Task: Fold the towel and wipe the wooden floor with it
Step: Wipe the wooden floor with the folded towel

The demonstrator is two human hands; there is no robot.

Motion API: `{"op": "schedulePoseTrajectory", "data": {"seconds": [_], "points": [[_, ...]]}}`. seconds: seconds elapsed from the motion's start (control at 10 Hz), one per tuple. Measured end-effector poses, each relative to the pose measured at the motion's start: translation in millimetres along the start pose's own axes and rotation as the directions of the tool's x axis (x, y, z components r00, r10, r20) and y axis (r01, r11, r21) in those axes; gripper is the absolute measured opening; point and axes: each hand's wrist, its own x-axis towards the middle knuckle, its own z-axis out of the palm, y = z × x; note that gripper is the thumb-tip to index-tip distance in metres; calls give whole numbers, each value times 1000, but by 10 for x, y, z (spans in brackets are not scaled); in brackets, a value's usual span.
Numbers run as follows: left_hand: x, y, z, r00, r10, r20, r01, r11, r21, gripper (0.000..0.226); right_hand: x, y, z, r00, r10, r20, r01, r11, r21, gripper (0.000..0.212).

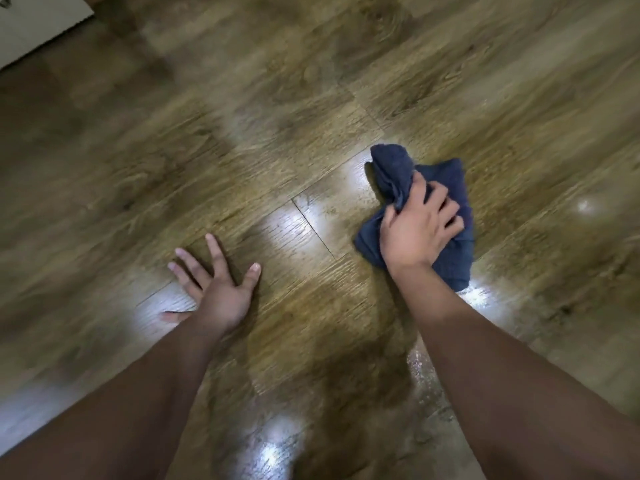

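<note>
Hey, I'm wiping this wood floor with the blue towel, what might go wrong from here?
1. The blue towel looks bunched rather than neatly folded under the right hand, so it may wipe unevenly and leave streaks.
2. The left hand rests flat, fingers spread, on the glossy wooden floor; if it bears your weight, it could slip, especially if the sheen is moisture.
3. A loose towel corner sticks out ahead and may drag or unfold.
</note>
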Motion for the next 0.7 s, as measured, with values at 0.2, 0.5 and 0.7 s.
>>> {"op": "schedulePoseTrajectory", "data": {"seconds": [0.2, 0.5, 0.7], "points": [[-30, 40, -29, 999, -16, 38, 18, 999, -42, 92, -379, -515, -65, 993, -84, 89, 82, 996, 24, 47], [104, 57, 59, 990, -90, -104, 89, 996, -18, 61, -1200, -1253, -361, 799, -392, 456, -137, 620, 773, 31], [-31, 29, 5, 997, 30, -77, -34, 998, -54, 83, -704, -691, -660, 619, -330, 713, -694, 194, 693, 14]]}}
